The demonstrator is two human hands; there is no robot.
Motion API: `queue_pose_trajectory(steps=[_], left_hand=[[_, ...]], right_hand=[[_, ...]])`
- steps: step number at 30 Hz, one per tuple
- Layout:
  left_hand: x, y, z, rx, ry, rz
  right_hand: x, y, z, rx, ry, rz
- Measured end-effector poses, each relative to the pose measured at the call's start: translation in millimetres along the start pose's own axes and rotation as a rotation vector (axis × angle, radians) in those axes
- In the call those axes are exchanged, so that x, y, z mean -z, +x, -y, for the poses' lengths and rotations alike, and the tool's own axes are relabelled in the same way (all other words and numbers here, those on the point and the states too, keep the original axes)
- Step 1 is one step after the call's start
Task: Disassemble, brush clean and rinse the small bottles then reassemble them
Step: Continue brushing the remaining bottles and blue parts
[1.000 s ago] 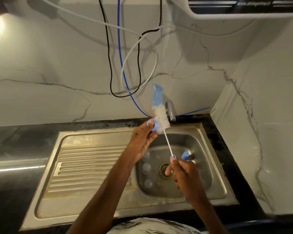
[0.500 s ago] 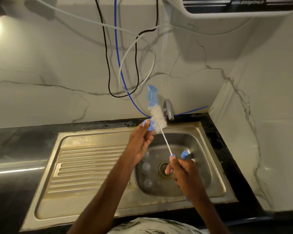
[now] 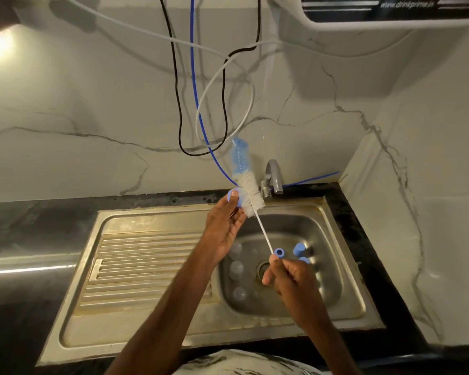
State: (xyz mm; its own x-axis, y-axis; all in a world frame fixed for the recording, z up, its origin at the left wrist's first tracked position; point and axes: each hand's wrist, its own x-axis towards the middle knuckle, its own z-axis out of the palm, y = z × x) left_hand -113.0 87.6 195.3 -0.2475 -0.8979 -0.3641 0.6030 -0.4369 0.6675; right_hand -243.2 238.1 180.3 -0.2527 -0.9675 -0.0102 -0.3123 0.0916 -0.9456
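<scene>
A big grey-white marble wall (image 3: 92,109) with dark veins fills the back and the right side. A white plastic box with a black front (image 3: 390,14) hangs at the top right. Under the wall runs a shiny black stone worktop (image 3: 33,226). Set into it is a wide steel sink (image 3: 146,336), with a ribbed draining side on the left and a deep bowl on the right. Three cords hang down the wall: one black cord (image 3: 177,98), one blue cord (image 3: 192,77) and one white cord (image 3: 253,98). A short grey metal tap (image 3: 273,175) stands at the back of the bowl.

Above the bowl, a long bottle brush (image 3: 251,194) with white and blue bristles on a thin white wire tilts up and to the left. Its blue tip is in front of the cords. Its white bristles are just beside the tap. The right hand (image 3: 293,277) has its fingers curled, grasping the low end of the wire by a blue ring. The left hand (image 3: 222,231) pinches a small round blue piece (image 3: 232,197) in its fingers, and the white bristles touch it.

In the bowl, left of the round drain (image 3: 263,267), sit three small clear bottles (image 3: 236,267), close by the left wrist. Right of the drain are two small blue caps (image 3: 298,250), close together.
</scene>
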Motion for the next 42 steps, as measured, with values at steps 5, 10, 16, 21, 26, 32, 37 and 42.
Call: queue_pose_trajectory(steps=[5,10,16,21,26,32,37,42], left_hand=[[-5.8,-9.1,8.6,0.036,0.074,0.106],[-3.3,-0.8,0.9,0.027,0.002,0.094],[0.1,-0.4,8.0,0.047,0.067,0.112],[7.7,-1.0,5.5,-0.001,0.329,0.217],[10.6,-0.2,4.7,-0.07,0.534,0.349],[21.8,7.4,-18.9,-0.186,0.727,0.379],[9.5,11.8,-31.8,-0.307,0.812,0.36],[13.2,12.2,-32.8,-0.258,1.049,0.552]], right_hand=[[4.4,22.3,12.6,0.011,0.04,-0.043],[1.5,1.2,4.4,-0.03,0.033,0.019],[10.4,14.8,13.0,-0.064,0.06,0.004],[12.1,5.2,6.7,-0.115,0.077,0.012],[18.2,16.0,18.3,-0.094,0.124,0.028],[25.5,2.1,20.7,-0.11,0.142,0.085],[28.5,5.1,23.1,-0.103,0.13,0.105],[32.5,8.7,23.3,-0.13,0.131,0.128]])
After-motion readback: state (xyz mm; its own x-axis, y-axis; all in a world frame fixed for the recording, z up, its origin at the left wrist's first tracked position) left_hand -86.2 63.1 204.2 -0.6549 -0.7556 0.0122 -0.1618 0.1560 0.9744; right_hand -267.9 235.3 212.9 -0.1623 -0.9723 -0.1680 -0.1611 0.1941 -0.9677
